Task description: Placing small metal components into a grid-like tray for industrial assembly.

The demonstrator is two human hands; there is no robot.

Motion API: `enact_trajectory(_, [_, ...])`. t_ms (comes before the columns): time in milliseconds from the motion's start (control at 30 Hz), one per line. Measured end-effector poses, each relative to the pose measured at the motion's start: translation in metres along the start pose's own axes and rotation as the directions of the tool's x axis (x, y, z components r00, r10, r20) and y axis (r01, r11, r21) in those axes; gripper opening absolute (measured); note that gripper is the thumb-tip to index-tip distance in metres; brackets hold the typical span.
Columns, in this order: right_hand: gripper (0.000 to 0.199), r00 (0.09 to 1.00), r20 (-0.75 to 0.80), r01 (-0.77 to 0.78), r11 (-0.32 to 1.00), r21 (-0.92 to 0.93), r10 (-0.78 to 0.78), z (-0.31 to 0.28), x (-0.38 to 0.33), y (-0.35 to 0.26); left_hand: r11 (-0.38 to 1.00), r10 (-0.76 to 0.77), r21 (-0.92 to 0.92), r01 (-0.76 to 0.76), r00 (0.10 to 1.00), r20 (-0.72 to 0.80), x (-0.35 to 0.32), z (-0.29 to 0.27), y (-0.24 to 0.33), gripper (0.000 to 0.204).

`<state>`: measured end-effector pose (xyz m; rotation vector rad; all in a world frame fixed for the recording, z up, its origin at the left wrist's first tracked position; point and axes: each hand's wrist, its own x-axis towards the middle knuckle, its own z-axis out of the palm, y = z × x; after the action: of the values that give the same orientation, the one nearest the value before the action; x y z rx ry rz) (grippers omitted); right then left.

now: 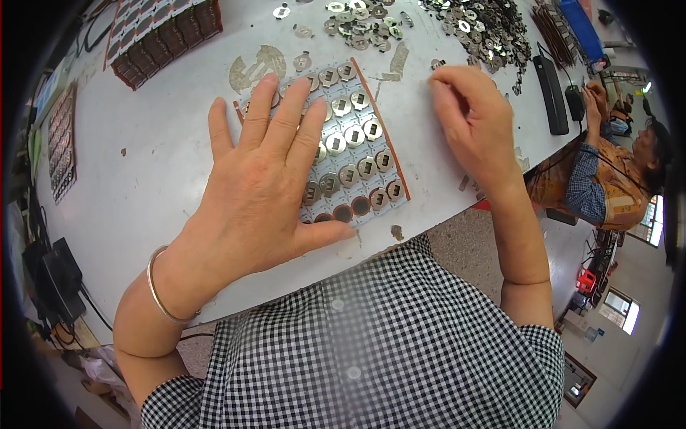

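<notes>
A flat circuit-board panel with red-brown side edges lies on the table before me. Rows of round silver metal pieces with small square openings sit on it. Along its near edge, several spots show as bare dark circles. My left hand is spread flat over the panel's left part, fingers apart, hiding what lies beneath. To the right of the panel, my right hand is closed, thumb against curled fingers. Whatever it may hold is hidden. One small metal piece shows just beyond its knuckles.
Loose metal pieces form one pile at the back and a larger, darker pile at the back right. A stack of panels stands at the back left. A black bar-shaped device lies right. Another person works at the far right.
</notes>
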<state>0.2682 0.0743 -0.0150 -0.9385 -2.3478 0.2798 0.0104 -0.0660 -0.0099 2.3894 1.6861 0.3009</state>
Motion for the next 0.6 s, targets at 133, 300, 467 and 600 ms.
enact_trajectory(133, [0.016,0.895,0.209,-0.447,0.786,0.428,0.395,-0.018,-0.018,-0.045,1.000,-0.012,0.002,0.012,1.000,0.010,-0.001,0.001,0.001,0.122])
enact_trajectory(300, [0.019,0.801,0.547,-0.563,0.616,0.551,0.243,-0.020,-0.034,-0.081,1.000,-0.011,-0.010,0.011,1.000,-0.018,-0.001,0.004,0.000,0.122])
enact_trajectory(467, [0.017,0.897,0.423,-0.335,0.823,0.458,0.129,-0.009,-0.039,-0.087,1.000,-0.004,0.006,0.005,0.999,-0.032,-0.001,0.002,0.001,0.121])
enact_trajectory(600, [0.015,0.906,0.398,-0.315,0.855,0.412,0.142,-0.008,-0.038,-0.096,1.000,-0.003,0.002,0.003,0.999,-0.040,-0.001,0.004,0.001,0.121])
